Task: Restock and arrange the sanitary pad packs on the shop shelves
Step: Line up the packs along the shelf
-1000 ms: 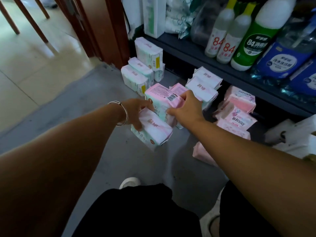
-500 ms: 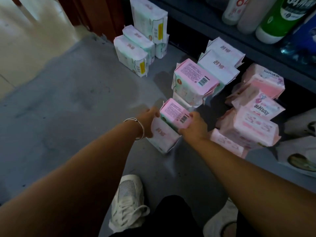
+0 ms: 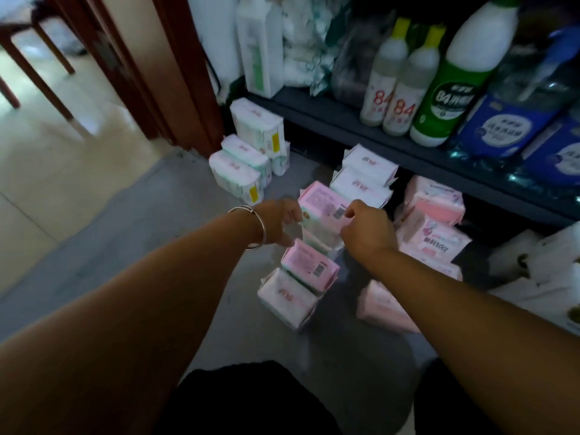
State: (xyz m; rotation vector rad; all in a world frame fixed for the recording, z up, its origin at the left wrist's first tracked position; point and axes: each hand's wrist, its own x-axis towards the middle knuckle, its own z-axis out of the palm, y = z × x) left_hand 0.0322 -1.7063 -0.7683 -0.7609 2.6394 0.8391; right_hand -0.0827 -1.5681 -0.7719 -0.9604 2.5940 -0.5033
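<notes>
A grey floor (image 3: 103, 246) fills the lower view, meeting pale tiles (image 3: 62, 146) at the left beside a brown door frame (image 3: 175, 67). A dark shelf (image 3: 361, 124) runs across the upper right, carrying a big green bottle (image 3: 452, 98), two smaller clear bottles (image 3: 389, 86) marked 84, blue refill bags (image 3: 502, 127) and white packets (image 3: 260, 48).

Pad packs stand on the floor under and in front of the shelf. White-green packs (image 3: 248, 158) are stacked at the left, next to the door frame. Two white packs (image 3: 365, 174) lie one behind the other in the middle row, and darker pink packs (image 3: 430, 221) are piled at the right. Nearest the person, a small pink pack (image 3: 309, 265) leans on a white pack (image 3: 287, 299).

Both hands reach to a pink pack (image 3: 323, 208) in the middle row, just in front of the white ones. The left hand (image 3: 279, 221), with a bangle (image 3: 254, 227) on its wrist, grips the pack's left edge with curled fingers. The right hand (image 3: 367, 227) is curled at the pack's right edge; the picture is blurred, but it appears to pinch it.
</notes>
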